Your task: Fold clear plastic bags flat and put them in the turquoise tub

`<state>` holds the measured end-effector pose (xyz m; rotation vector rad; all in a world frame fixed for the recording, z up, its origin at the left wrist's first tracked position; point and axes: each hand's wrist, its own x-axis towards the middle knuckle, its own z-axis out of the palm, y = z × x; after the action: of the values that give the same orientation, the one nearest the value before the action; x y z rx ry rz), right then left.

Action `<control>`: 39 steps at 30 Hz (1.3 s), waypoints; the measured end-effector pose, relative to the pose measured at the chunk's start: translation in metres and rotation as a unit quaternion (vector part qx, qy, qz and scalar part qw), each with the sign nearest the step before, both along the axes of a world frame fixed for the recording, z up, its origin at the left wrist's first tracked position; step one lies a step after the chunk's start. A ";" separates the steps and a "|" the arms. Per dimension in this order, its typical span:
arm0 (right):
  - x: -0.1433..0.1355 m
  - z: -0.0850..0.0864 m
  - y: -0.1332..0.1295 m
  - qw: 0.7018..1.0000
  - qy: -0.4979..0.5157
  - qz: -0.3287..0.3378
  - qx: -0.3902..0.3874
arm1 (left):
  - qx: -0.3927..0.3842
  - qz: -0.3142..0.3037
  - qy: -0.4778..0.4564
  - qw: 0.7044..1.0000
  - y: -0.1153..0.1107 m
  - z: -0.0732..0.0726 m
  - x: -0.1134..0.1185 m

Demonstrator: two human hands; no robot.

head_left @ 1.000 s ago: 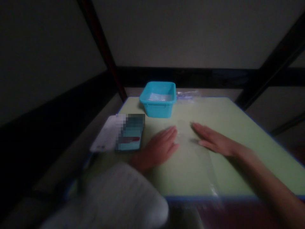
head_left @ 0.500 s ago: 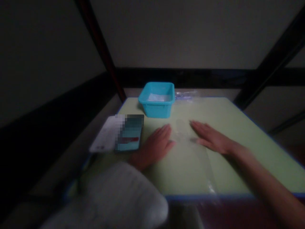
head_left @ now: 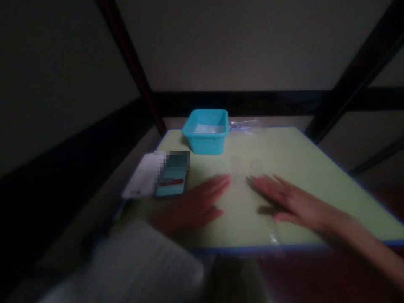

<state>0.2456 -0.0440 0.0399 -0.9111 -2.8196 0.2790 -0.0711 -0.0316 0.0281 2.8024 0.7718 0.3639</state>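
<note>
My left hand (head_left: 202, 203), smeared by motion, is held out low over the table with its fingers stretched and the thumb apart. Opposite it, my right hand (head_left: 285, 198) is stretched out too, palm down, a shadow under its thumb; whether it touches the surface I cannot tell. Neither hand holds anything. A thin see-through plastic sheet or bag (head_left: 274, 239) lies between them and hangs past the front edge, showing mostly by its glints. Faint grey shapes show just beyond my fingertips.
A turquoise plastic basket (head_left: 206, 145) with white paper inside stands at the back of the pale green table (head_left: 303, 155). Crumpled clear packaging (head_left: 244, 125) lies beside it. On the left are a white sheet (head_left: 142, 176) and a phone-like dark slab (head_left: 172, 187).
Both hands have drawn back toward the table's front edge, and my right hand has also shifted right. The fingers of both stay stretched out. The basket and phone-like slab remain in place.
</note>
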 end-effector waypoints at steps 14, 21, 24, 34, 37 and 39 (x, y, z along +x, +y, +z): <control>-0.015 -0.026 -0.072 0.992 -0.074 -0.006 0.100 | -0.060 -0.088 0.046 0.993 -0.028 -0.007 0.005; -0.018 -0.029 -0.075 0.978 -0.056 0.009 0.203 | -0.084 -0.088 0.034 0.992 -0.034 -0.008 0.004; -0.020 -0.024 -0.075 0.980 -0.039 0.007 0.194 | -0.087 -0.091 0.022 0.992 -0.036 -0.007 0.004; -0.021 0.007 -0.069 0.999 -0.024 0.015 0.016 | -0.040 -0.086 0.065 0.993 -0.042 0.002 0.012; -0.021 0.016 -0.065 0.999 -0.003 0.020 -0.041 | -0.012 -0.083 0.082 0.993 -0.043 0.007 0.017; -0.021 0.021 -0.063 0.997 0.010 0.017 -0.081 | -0.003 -0.088 0.087 0.992 -0.043 0.010 0.019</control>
<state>0.2249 -0.1071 0.0607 -0.8858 -2.8291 0.5257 -0.0523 -0.0751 0.0381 2.8960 0.5497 0.0869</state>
